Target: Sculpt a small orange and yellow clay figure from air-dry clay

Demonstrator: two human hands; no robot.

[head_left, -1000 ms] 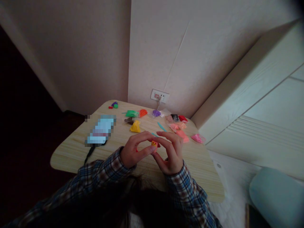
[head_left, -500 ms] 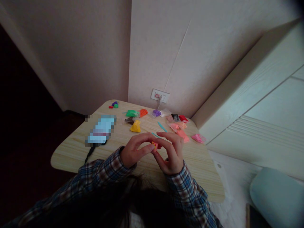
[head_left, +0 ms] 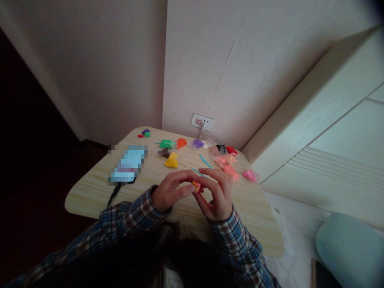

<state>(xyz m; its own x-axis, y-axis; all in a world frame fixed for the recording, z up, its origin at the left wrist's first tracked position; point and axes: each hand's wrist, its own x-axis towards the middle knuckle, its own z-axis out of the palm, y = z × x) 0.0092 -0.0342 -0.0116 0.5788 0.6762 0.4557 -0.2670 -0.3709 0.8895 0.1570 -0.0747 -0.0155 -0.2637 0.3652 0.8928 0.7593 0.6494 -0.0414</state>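
Observation:
A small coral-pink clay piece [head_left: 197, 186] with yellow marks is pinched between both hands above the table's near half. My left hand [head_left: 171, 191] has thumb and forefinger closed on its left side. From the right, my right hand [head_left: 218, 195] grips it with bent fingers, the thumb underneath. Fingers cover part of the piece. Just beyond the hands lie a thin blue modelling tool [head_left: 198, 172] and a wider blue tool [head_left: 205, 161]. A bag of coral clay [head_left: 230, 173] lies behind my right hand.
On the wooden table [head_left: 90, 192] are a blurred-out phone [head_left: 129, 164] with a black cable, a yellow clay bag [head_left: 171, 160], a green bag [head_left: 167, 143], a purple bag [head_left: 198, 143] and a pink bag [head_left: 251, 175]. Small clay shapes [head_left: 147, 134] sit far left. A wall socket [head_left: 203, 121] is behind.
The clay piece has turned slightly between the fingers, showing its yellow marks at a different angle. Both hands stay in nearly the same place.

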